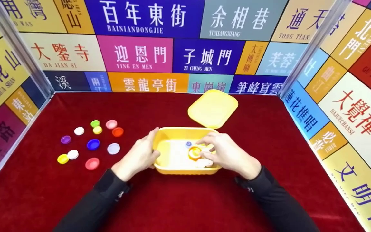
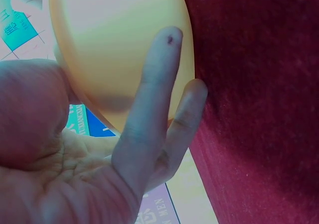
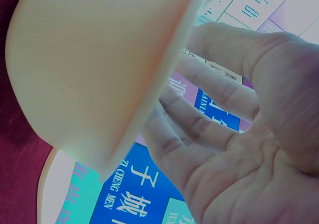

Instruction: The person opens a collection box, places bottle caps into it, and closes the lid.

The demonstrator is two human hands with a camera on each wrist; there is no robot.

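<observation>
A yellow plastic container [image 1: 185,171] with a pale bottom sits in the middle of the red cloth. My left hand [image 1: 142,157] grips its left end; in the left wrist view its fingers [image 2: 162,59] lie along the outer wall. My right hand [image 1: 230,153] reaches over the right rim, thumb and fingers spread apart above the small pieces inside. Below those fingers lie an orange ring-like cap [image 1: 194,153], a small blue piece [image 1: 188,143] and some whitish pieces [image 1: 204,163]. In the right wrist view the container wall [image 3: 89,74] hides the fingertips.
Several coloured bottle caps lie on the cloth at left, among them a blue cap [image 1: 93,144], a red cap [image 1: 118,131] and a purple cap [image 1: 65,139]. A yellow lid [image 1: 213,109] lies behind the container. Printed panels [image 1: 140,53] wall in the back and sides.
</observation>
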